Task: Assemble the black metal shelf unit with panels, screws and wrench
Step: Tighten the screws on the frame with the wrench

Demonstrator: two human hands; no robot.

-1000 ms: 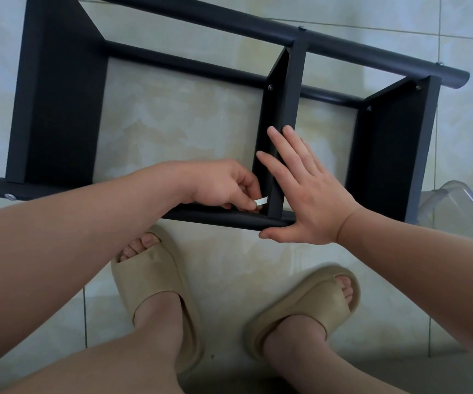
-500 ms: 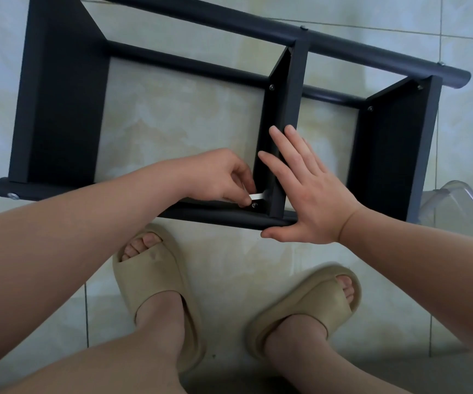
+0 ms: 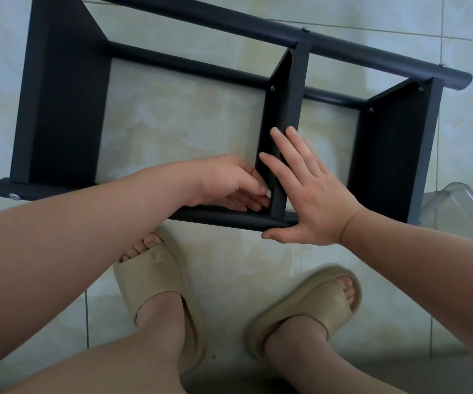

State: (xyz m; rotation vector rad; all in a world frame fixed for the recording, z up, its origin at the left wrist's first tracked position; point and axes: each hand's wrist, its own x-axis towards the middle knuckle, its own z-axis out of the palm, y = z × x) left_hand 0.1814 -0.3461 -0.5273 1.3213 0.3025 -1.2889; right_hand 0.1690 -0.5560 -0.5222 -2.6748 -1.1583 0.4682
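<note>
1. Because the left hand [image 3: 229, 186] pinches just a sliver of pale wrench [image 3: 268, 192] in the corner where the middle panel [image 3: 278, 109] meets the near tube [image 3: 229, 220], the tool could slip off its screw, which I cannot see.
2. The right hand [image 3: 309, 191], flat and straight-fingered, braces that panel; if it eases, the panel may shift.
3. The shelf unit [image 3: 62, 109] lies sideways on glossy floor tiles [image 3: 187, 123]: matte black flat panels, smooth round tubes, small bright screw heads [image 3: 273, 88] farther back.
</note>
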